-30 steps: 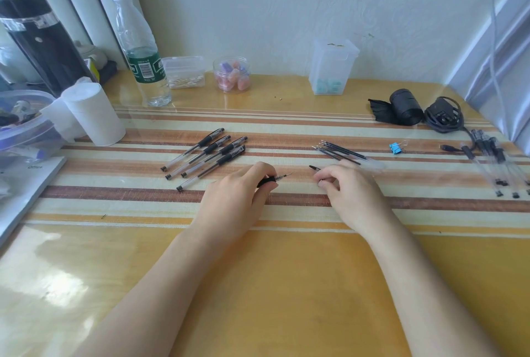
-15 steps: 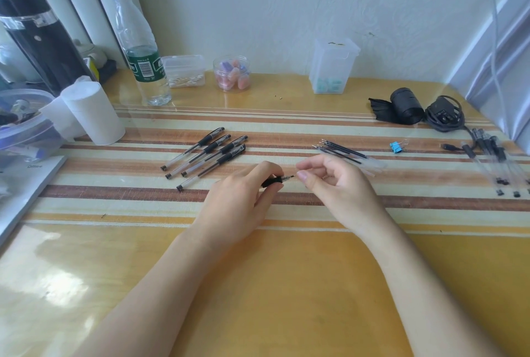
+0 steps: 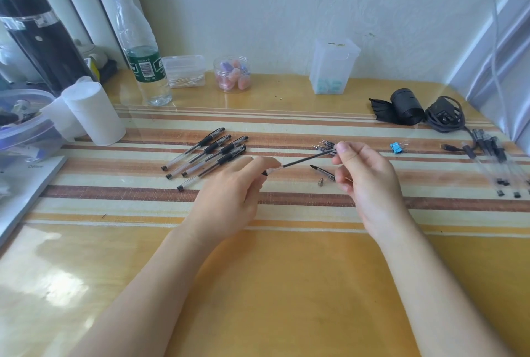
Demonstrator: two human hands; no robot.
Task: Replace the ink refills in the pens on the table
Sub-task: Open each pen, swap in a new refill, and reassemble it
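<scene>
here, left hand [image 3: 229, 196] grips the pen barrel [image 3: 271, 170] at frame centre; right hand [image 3: 370, 181] pinches the refill [image 3: 308, 158], partly drawn out above the desk [image 3: 286, 285].

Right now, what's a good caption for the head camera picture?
Right hand pulls the ink refill from the pen barrel in the left hand.

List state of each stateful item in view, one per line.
Left hand: gripping clear pen barrel.
Right hand: pinching thin black ink refill, partly out of barrel.
Small metal pen tip: unscrewed, on table.
Four black-grip gel pens: assembled, lying flat.
Plastic water bottle: capped, upright.
</scene>
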